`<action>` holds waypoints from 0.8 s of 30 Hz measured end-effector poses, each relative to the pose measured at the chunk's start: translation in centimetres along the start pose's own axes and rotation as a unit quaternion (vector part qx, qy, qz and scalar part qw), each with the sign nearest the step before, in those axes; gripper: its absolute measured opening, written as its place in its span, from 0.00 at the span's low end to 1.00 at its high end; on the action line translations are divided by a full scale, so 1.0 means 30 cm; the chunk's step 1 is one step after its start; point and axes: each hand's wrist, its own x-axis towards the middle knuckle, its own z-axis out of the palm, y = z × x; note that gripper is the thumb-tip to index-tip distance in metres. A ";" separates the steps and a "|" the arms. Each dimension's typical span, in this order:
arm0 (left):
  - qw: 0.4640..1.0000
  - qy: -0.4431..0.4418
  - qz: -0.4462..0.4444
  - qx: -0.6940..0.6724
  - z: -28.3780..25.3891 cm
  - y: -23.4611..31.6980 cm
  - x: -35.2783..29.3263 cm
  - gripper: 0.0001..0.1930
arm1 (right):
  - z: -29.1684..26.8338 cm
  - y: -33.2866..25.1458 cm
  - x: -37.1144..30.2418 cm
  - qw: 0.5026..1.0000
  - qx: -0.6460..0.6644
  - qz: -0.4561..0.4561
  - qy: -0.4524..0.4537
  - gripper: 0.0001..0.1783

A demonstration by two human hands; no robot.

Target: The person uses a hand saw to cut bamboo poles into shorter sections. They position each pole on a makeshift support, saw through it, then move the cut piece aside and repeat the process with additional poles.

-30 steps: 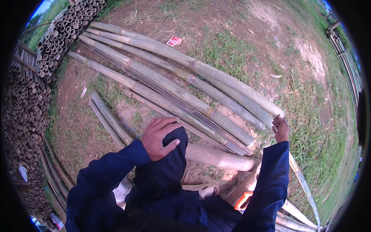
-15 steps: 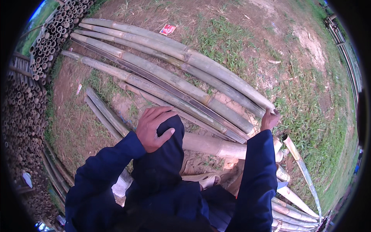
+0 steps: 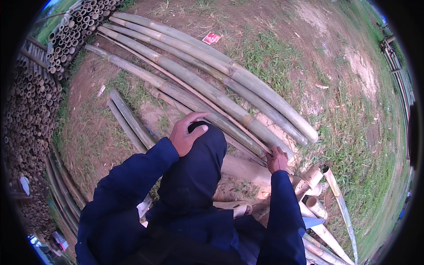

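Head view, one: wide-angle fisheye, left of a side-by-side pair, worn on the person's head. Aspect: faced steeply down and forward, upright and unmirrored. Near field: bent knee (image 3: 204, 152) and left hand (image 3: 185, 134) sat close below the lens, right hand (image 3: 277, 160) slightly farther off. Middle field: bamboo poles (image 3: 257, 83) ran diagonally across. Far field: stacked bamboo (image 3: 33, 101) stood at the left rim. Edge: straight lines bowed within a dark circular border.
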 end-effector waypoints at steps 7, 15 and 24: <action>0.853 0.288 -0.323 -0.290 -0.142 -0.627 0.209 0.32 | -0.105 -0.169 -0.226 0.996 0.073 -0.051 0.023 0.14; 0.759 0.269 -0.329 -0.494 -0.079 -0.666 0.185 0.20 | 0.069 -0.084 -0.392 0.991 0.074 -0.054 0.094 0.19; 0.858 0.224 -0.376 -0.271 -0.143 -0.768 -0.029 0.22 | 0.068 -0.082 -0.512 0.991 0.115 -0.068 0.028 0.22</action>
